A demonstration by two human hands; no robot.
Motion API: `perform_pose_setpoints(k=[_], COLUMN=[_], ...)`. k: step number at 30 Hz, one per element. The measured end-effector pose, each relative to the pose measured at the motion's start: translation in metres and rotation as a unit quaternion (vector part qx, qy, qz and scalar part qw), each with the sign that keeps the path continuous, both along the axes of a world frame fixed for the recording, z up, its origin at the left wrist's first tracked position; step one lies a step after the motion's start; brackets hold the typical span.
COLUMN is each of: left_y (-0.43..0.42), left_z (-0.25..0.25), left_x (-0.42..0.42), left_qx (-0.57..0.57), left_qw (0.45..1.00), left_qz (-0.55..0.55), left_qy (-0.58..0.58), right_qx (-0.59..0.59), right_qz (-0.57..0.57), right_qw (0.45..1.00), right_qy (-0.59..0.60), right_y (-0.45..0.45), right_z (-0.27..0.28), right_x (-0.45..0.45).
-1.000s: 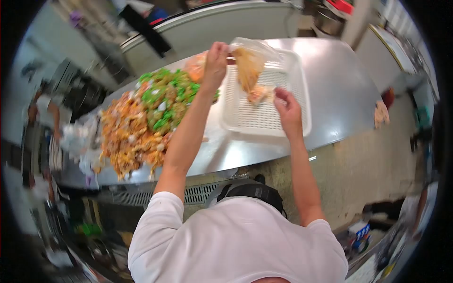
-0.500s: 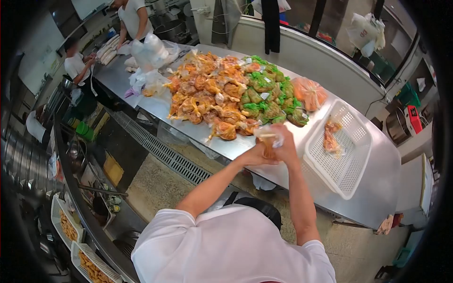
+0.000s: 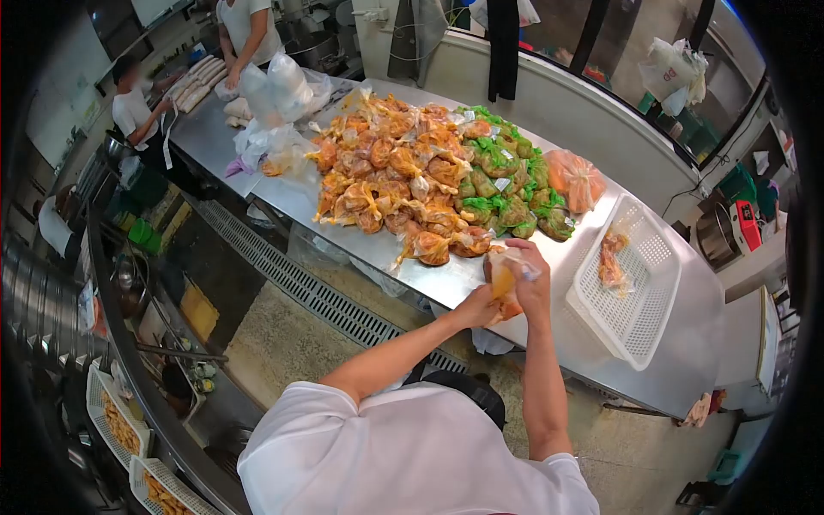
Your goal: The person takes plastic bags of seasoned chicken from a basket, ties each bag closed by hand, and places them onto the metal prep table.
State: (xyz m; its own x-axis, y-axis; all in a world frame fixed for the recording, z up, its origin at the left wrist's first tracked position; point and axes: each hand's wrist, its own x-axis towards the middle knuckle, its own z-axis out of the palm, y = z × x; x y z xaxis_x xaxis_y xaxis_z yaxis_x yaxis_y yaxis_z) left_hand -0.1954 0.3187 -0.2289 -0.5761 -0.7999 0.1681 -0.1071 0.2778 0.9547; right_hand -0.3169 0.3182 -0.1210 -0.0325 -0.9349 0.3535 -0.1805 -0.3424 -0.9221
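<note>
A clear plastic bag of orange food is held between my two hands near the front edge of the steel table. My left hand is closed round its lower side. My right hand grips its upper side, with some loose clear plastic showing by the fingers. Just beyond lies a large heap of similar tied bags of orange food. Bags with green ties adjoin that heap on the right. A white perforated basket stands right of my hands, holding one orange bag.
An orange-filled larger bag sits behind the basket. White plastic bags lie at the table's far left, where two people in white shirts stand. A floor drain grate runs left of the table. Baskets of fried food stand lower left.
The bag in my hands has turned, its orange side now showing more. Both hands have shifted slightly right and down in view; the whole scene has shifted a little as well.
</note>
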Motion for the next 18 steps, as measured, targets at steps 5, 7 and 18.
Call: perform_pose_setpoints(k=[5,7,18], left_y=[0.017,0.016,-0.031], left_z=[0.041,0.032,0.054], left_x=[-0.001,-0.007,0.001], left_qx=[0.072,0.015,-0.118], left_qw=[0.992,0.983,0.953], left_qz=[-0.095,-0.101,-0.131], left_qy=[-0.036,-0.152,-0.246], right_qx=[0.083,0.125,0.25], right_qz=[-0.112,-0.13,-0.165], right_qw=[0.989,0.982,0.946], right_qy=[-0.058,-0.053,-0.121], right_y=[-0.001,0.004,0.028], right_z=[0.001,0.014,-0.033], right_x=[-0.02,-0.026,-0.083])
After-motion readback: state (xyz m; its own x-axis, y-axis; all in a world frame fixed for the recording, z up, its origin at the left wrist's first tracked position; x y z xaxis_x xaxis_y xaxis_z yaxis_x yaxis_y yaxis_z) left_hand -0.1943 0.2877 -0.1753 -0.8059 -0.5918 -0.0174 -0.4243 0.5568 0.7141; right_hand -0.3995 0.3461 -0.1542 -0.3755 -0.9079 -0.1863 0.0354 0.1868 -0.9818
